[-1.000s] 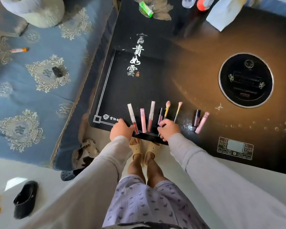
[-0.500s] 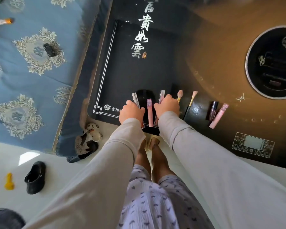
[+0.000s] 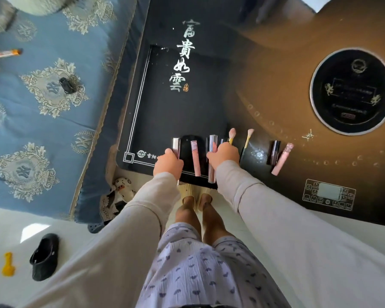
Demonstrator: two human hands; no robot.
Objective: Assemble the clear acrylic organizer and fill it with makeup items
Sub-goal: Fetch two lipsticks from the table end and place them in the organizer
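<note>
Here, eight makeup pieces in one row along the near edge of the desk (image 3: 265,70), all lying flat, lengthwise toward the far side. Five tubes: a clear-capped tube (image 3: 176,144) at the far left, a pale pink gloss tube (image 3: 195,158) next, a long silver-capped tube (image 3: 211,165), then, well to the right, a dark tube (image 3: 273,152) just beside a pink tube (image 3: 282,160). Two brushes: a gold-ferruled brush (image 3: 231,135) with a rounded pink tip, and a slimmer brush (image 3: 247,140) with a dark handle. One slim dark piece (image 3: 221,141), mostly hidden under the right hand.

Two hands, both knuckles up. Left hand (image 3: 168,162) touching the clear-capped tube, fingers curled down out of sight; grip or mere touch, impossible to tell. Right hand (image 3: 223,154) set over the lower ends of the slim dark piece and the gold-ferruled brush, thumb against the long silver-capped tube, fingers likewise tucked under; holding or only resting, impossible to tell.

Desk glossy, black at the left with silver calligraphy and a double white border line, shading to brown at the right. One round black inset (image 3: 351,90); one control panel (image 3: 329,194) of small buttons near the front edge. To the left, a blue cushion (image 3: 93,63) with pale brocade medallions, carrying one small black object (image 3: 67,85) and one orange-and-white tube (image 3: 8,53). Below, pale floor (image 3: 9,223) with one black slipper (image 3: 43,256) and one yellow toy (image 3: 8,264).
</note>
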